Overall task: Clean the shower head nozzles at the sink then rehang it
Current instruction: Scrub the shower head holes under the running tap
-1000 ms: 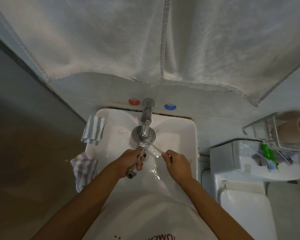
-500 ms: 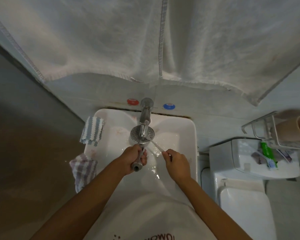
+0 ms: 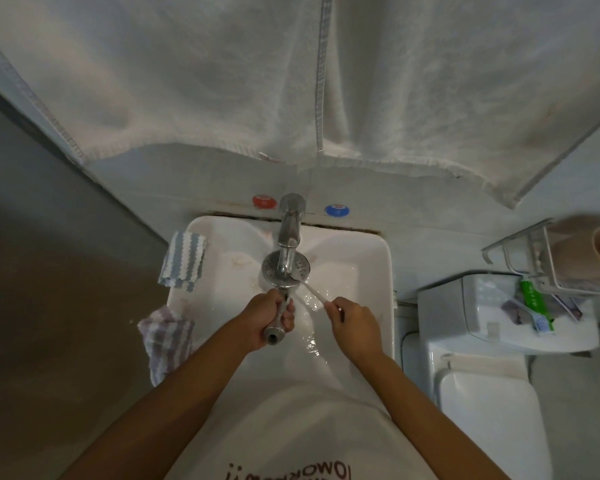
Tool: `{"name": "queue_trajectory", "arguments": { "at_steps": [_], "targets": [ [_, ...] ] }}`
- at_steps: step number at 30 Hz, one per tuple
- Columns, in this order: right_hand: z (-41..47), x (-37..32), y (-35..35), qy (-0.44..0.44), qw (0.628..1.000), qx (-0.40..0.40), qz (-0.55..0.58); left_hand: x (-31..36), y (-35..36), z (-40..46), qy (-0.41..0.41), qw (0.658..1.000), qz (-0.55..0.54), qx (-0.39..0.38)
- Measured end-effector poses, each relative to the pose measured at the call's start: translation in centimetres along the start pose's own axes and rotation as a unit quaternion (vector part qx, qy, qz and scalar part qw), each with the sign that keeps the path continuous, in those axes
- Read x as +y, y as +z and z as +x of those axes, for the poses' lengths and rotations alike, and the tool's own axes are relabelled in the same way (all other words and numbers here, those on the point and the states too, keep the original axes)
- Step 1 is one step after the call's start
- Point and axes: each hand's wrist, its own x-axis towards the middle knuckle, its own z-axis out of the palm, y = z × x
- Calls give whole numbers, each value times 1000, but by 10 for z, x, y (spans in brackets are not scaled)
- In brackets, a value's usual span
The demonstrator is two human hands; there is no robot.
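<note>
Both hands work over the sink (image 3: 378,271): left hand (image 3: 265,322) grips the shower head (image 3: 274,270), now raised under the tap (image 3: 290,233); right hand (image 3: 355,327) pinches the toothbrush (image 3: 314,292) against its nozzles—scrubbing continues.

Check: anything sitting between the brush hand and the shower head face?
Only the faucet: its spout overhangs the middle of the shower head face. The right hand brings the toothbrush in from the lower right rim, clear of the spout. The left hand grips the handle below.
</note>
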Motion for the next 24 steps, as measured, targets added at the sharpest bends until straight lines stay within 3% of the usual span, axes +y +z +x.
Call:
{"name": "queue_trajectory", "arguments": {
  "at_steps": [3, 7, 11, 13, 19, 24],
  "targets": [
    [-2, -6, 2, -22, 999, -29, -10, 0, -3, 0, 5, 1000, 13, -1],
    [1, -5, -3, 8, 1000, 4, -4, -4, -2, -3, 16, 998, 53, 2],
    [-3, -5, 0, -28, 998, -56, 21, -6, -4, -3, 23, 997, 75, -4],
    [-2, -5, 0, -7, 999, -33, 25, -7, -6, -2, 25, 996, 84, -10],
    [-8, -7, 4, -23, 997, -72, 26, -6, -9, 2, 16, 999, 44, -13],
    [-8, -6, 2, -26, 998, -15, 55, -2, -4, 4, 13, 999, 0, -45]
  ]
}}
